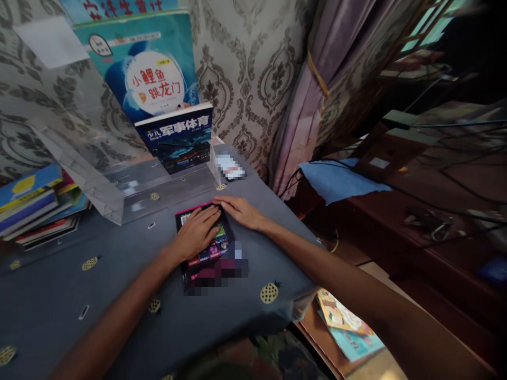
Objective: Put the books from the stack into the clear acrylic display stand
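A dark book (pixel 216 251) with a pink edge and small colourful pictures lies on the grey-blue tablecloth (pixel 130 264). My left hand (pixel 199 232) rests flat on its cover, fingers stretched towards the upper right. At the book's upper right corner, my right hand (pixel 241 212) lies with its fingers extended, the tips touching the edge. Neither hand is wrapped round anything. The lower right part of the book is blurred out. Behind it, a clear acrylic stand (pixel 89 182) holds a dark blue book (pixel 180 140) and a taller teal book (pixel 119 66).
A stack of books (pixel 34 203) sits at the left. A phone-like object (pixel 231 167), partly blurred out, lies right of the stand. Past the table's right edge are a tied curtain (pixel 297 121), a blue cloth (pixel 336 179), cables and more books (pixel 348 327) lower down.
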